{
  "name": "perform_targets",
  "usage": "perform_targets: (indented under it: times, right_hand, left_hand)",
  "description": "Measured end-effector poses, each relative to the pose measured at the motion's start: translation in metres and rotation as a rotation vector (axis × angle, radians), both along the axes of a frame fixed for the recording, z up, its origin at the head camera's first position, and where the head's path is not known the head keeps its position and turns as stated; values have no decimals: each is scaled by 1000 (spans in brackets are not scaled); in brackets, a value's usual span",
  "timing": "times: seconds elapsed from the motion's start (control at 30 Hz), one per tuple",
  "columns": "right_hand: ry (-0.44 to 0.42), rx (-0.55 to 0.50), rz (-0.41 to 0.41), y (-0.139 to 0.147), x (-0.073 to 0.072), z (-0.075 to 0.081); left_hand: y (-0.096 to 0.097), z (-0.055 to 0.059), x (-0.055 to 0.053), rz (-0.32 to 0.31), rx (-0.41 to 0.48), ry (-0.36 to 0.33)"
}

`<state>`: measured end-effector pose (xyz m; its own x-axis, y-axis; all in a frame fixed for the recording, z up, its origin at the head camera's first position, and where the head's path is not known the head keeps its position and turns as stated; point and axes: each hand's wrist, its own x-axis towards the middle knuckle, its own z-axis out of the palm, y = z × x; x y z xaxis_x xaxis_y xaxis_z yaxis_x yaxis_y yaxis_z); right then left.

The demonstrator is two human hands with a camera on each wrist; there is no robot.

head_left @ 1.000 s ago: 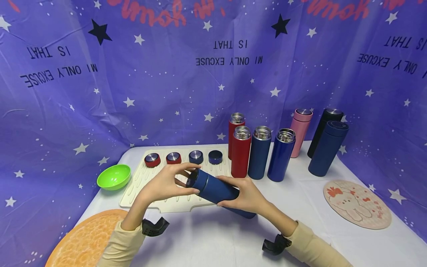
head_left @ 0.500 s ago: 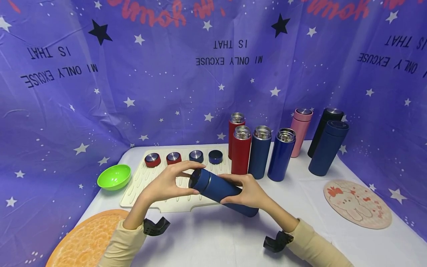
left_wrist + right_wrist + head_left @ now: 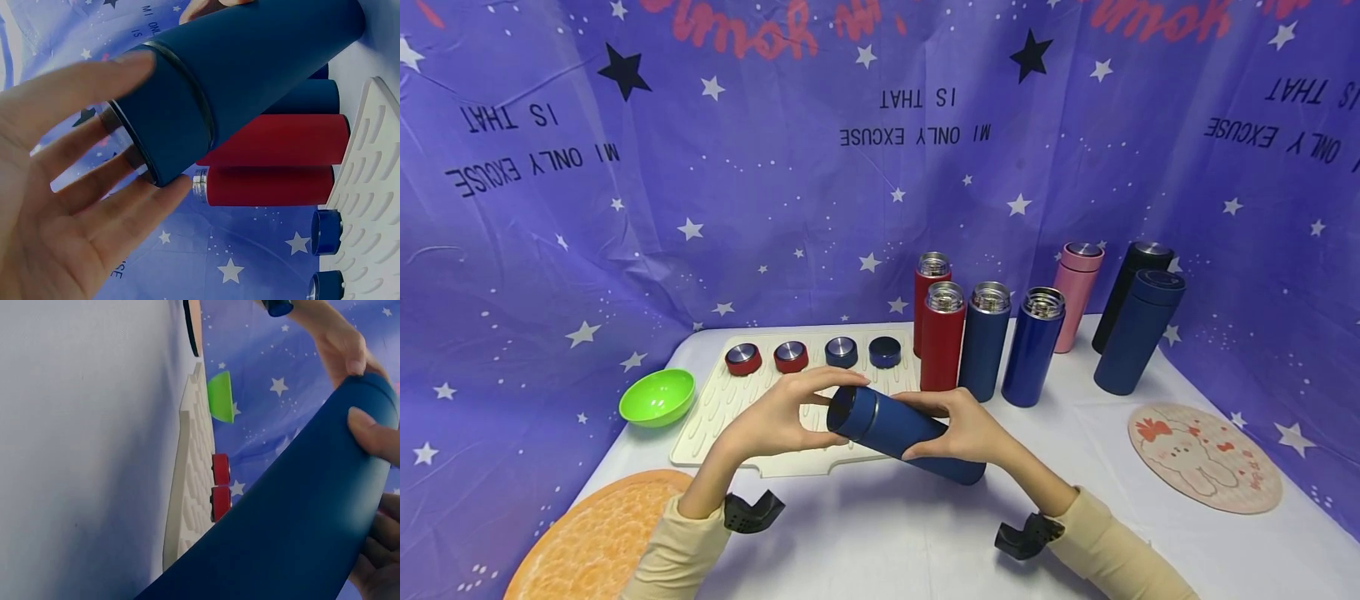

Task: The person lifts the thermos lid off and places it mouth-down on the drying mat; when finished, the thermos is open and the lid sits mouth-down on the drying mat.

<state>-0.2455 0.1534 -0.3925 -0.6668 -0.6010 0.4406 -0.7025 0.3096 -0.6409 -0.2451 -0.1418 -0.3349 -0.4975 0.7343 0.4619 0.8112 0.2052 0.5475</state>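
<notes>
A dark blue thermos bottle (image 3: 904,429) is held tilted over the front edge of the white mat, its lidded end up and to the left. My left hand (image 3: 775,421) grips the lid (image 3: 164,119), with the thumb on one side and the fingers spread round the other. My right hand (image 3: 966,425) holds the body, thumb on the near side and fingers round the far side. In the right wrist view the thermos body (image 3: 294,500) fills much of the frame. A thin silvery ring shows at the seam between lid and body.
Two red lids (image 3: 743,359) and two blue lids (image 3: 884,352) lie on the white ridged mat (image 3: 715,433). Lidless red bottles (image 3: 942,346) and blue bottles (image 3: 1033,350) stand behind. Capped bottles (image 3: 1138,333) are at right, a green bowl (image 3: 657,399) at left, round mats (image 3: 1206,458) on both sides.
The thermos and both hands have shifted slightly to the right, and the bottle's lower end has risen a little. Left fingers have moved slightly round the lid. Other things stay put.
</notes>
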Motion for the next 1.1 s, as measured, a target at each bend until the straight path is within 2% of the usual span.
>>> perform_targets:
  times: [0.1,0.27,0.37,0.47,0.57,0.7,0.87,1.0,1.1]
  right_hand:
    - [54,19,-36,-3,3,0]
    - [190,56,-96,-7,6,-2]
    - [234,56,-111,-8,6,-3]
    - [217,47,-115,-8,5,-3]
    - [165,43,-106,-6,4,-3]
    - [83,23,-74,-3,3,-2]
    - [-1,-10,-18,2,0,1]
    - [-36,-17,4,6,-2,3]
    - [-48,0,16,6,-2,4]
  left_hand:
    - [-1,-2,-1,45,-2,-48]
    - [-1,-2,1,168,-35,-114]
    - [0,-2,2,203,-50,-144]
    - [1,-2,1,182,-54,-140]
    - [1,-4,-1,135,-60,-92]
    - [1,-4,-3,68,-44,-32]
    - [2,-4,-3,7,-18,-7]
    - [4,0,1,-9,4,1]
    - [6,9,9,-19,27,1]
